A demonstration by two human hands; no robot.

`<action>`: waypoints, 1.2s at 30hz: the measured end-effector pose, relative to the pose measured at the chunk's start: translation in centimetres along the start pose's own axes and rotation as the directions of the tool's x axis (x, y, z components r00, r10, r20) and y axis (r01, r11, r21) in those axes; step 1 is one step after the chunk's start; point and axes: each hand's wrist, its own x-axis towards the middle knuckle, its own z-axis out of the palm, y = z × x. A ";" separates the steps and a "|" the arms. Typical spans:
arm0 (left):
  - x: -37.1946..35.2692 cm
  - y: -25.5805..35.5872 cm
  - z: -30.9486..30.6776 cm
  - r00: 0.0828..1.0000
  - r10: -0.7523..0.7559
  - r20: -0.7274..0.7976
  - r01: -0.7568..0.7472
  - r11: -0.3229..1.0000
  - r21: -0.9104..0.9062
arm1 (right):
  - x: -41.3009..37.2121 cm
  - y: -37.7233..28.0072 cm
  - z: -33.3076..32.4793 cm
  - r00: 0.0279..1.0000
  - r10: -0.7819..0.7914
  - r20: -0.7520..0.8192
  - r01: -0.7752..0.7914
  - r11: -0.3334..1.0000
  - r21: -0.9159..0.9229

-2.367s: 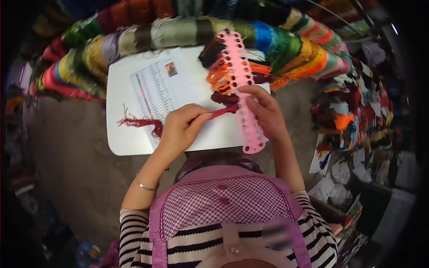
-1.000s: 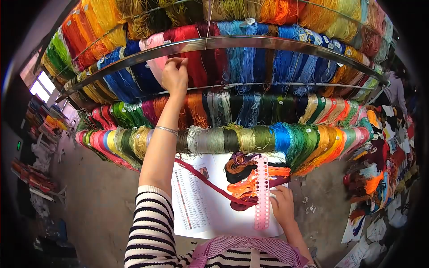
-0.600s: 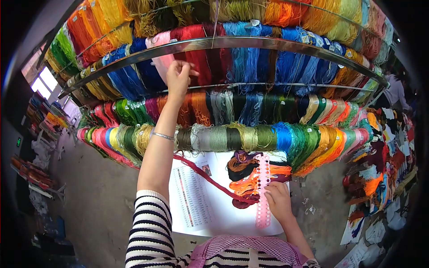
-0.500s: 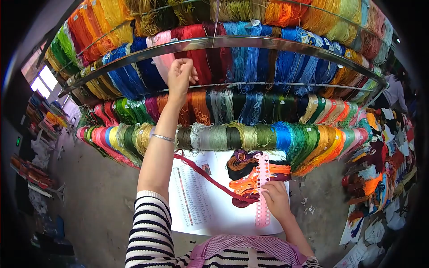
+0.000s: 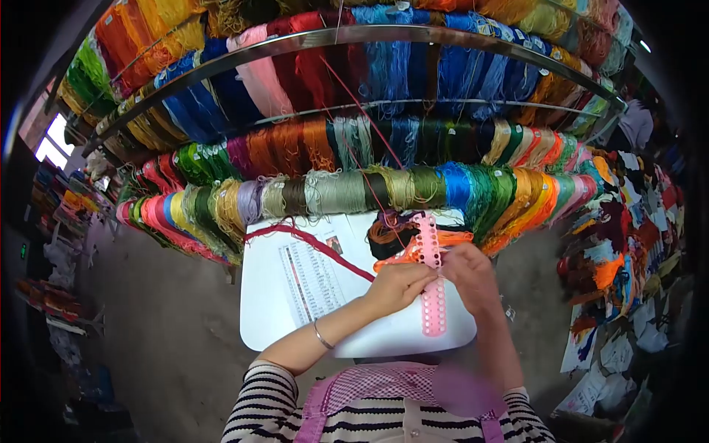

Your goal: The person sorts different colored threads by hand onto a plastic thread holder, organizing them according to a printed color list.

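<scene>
My left hand [image 5: 402, 288] is closed in a pinch at the left edge of a pink punched thread card [image 5: 433, 317]. A thin red thread [image 5: 362, 111] runs slack from the rack down toward those fingertips. My right hand [image 5: 471, 273], slightly blurred, curls its fingers at the card's right edge; what they pinch is hidden. Orange thread [image 5: 399, 258] and black and brown thread [image 5: 384, 240] are looped through the card's upper holes. A dark red skein [image 5: 317, 247] lies across the table and passes beneath my left hand.
A white table [image 5: 266, 325] carries a printed colour chart [image 5: 310, 277]. Behind it, rack rails [image 5: 354, 33] hold rows of coloured skeins [image 5: 332, 192] close above the table's far edge. More thread bundles [image 5: 613, 244] hang at right. Another person [image 5: 635, 122] stands at far right.
My left hand has come down from the rack to the card, and a red thread now trails from the rack. My right hand has shifted slightly up. The view has tilted down.
</scene>
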 end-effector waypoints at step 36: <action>-6.4 0.5 6.3 0.653 -0.709 0.267 0.672 0.379 -0.636 | -5.3 10.3 -1.9 0.925 -0.357 -0.127 0.127 0.608 -0.783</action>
